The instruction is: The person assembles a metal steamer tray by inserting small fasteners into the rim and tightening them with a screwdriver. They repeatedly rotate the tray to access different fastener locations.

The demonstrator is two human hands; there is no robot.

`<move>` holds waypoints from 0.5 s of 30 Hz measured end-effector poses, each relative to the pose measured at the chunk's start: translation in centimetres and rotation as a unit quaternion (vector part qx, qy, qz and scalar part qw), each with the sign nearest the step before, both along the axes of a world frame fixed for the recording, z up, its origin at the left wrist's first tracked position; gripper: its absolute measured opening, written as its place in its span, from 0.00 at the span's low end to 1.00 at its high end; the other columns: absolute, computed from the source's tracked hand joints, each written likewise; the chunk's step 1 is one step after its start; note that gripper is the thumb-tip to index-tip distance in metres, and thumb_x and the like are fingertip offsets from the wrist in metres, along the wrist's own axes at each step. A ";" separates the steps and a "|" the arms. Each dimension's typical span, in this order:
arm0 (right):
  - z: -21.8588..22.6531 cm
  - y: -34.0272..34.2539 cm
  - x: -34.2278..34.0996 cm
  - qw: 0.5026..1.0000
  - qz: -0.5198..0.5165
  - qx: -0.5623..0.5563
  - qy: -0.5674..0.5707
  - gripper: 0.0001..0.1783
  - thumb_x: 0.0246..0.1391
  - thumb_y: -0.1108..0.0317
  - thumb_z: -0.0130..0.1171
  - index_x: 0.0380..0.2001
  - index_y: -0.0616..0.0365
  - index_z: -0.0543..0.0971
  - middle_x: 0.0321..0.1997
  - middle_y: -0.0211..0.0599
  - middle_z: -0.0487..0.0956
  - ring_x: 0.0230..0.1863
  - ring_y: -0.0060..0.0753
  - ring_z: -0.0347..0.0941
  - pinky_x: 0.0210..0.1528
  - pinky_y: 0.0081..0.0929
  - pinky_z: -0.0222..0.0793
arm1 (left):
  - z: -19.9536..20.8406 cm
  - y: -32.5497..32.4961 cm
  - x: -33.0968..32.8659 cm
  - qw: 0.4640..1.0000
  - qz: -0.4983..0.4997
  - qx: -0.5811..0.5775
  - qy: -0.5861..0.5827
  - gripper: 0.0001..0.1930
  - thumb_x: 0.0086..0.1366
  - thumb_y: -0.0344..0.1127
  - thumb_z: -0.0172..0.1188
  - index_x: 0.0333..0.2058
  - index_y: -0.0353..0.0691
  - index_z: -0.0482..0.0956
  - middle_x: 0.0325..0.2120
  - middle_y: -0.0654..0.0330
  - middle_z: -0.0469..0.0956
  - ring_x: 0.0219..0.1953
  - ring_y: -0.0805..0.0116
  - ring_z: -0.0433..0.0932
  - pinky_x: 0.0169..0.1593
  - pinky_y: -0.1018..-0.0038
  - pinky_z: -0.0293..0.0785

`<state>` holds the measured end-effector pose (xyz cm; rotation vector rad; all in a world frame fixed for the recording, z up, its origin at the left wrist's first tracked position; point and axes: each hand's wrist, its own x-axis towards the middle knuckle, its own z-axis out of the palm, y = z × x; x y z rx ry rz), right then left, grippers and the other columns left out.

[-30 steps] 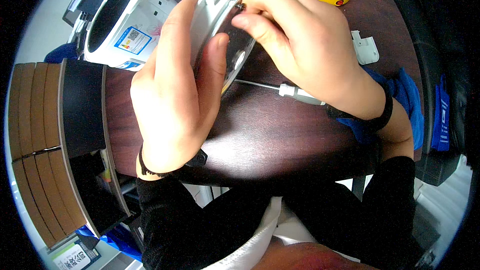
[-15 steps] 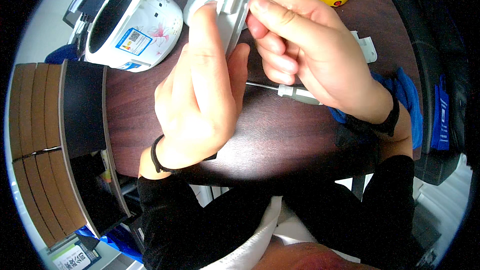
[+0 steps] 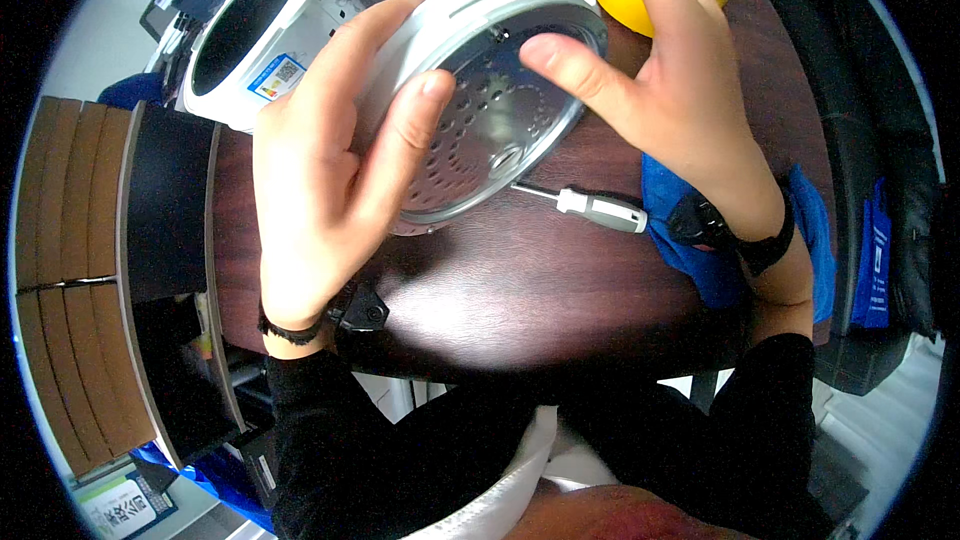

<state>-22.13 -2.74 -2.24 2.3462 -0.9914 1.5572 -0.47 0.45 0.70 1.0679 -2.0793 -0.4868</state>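
A round white rice cooker lid (image 3: 415,45) is tilted up off the table, its perforated metal inner plate (image 3: 480,130) facing me. My left hand (image 3: 325,150) grips its left side, thumb at the rim and fingers behind. My right hand (image 3: 660,70) is at the upper right of the lid, fingers stretched apart. Its thumb overlaps the metal plate; whether it touches cannot be told. Below the lid a grey-and-white screwdriver (image 3: 605,210) lies on the table, its tip partly hidden.
The white rice cooker body (image 3: 222,102) stands at the back left, a yellow pot (image 3: 618,0) at the back right. A blue cloth (image 3: 690,255) lies under my right wrist on the dark wooden table (image 3: 520,290). Shelving (image 3: 170,210) borders the left side.
The long white plastic strip that both hands worked on no longer shows. The lid, lying behind before, is now raised in my left hand. My right hand has opened and moved up.
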 end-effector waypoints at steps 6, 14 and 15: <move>-0.4 0.8 0.8 0.986 0.093 0.138 -0.019 0.32 0.45 0.57 0.68 0.49 0.65 0.69 0.45 0.47 0.73 0.47 0.41 0.71 0.51 0.33 0.66 | -0.3 -0.4 0.3 0.991 -0.097 0.062 0.064 0.20 0.64 0.31 0.55 0.53 0.25 0.68 0.46 0.51 0.75 0.49 0.67 0.73 0.55 0.73 0.65; -0.4 0.4 0.7 0.968 0.176 0.172 -0.051 0.28 0.51 0.59 0.64 0.50 0.65 0.69 0.45 0.46 0.75 0.47 0.39 0.73 0.50 0.29 0.67 | 0.2 -0.3 0.5 0.987 -0.120 0.078 0.077 0.20 0.63 0.30 0.55 0.52 0.24 0.68 0.46 0.50 0.75 0.50 0.66 0.73 0.56 0.72 0.64; -0.3 0.4 0.7 0.968 0.174 0.176 -0.047 0.28 0.51 0.59 0.64 0.50 0.65 0.69 0.45 0.46 0.75 0.47 0.39 0.73 0.50 0.29 0.67 | 0.2 -0.3 0.5 0.986 -0.121 0.085 0.082 0.20 0.63 0.30 0.55 0.52 0.24 0.68 0.46 0.51 0.75 0.49 0.66 0.73 0.56 0.73 0.64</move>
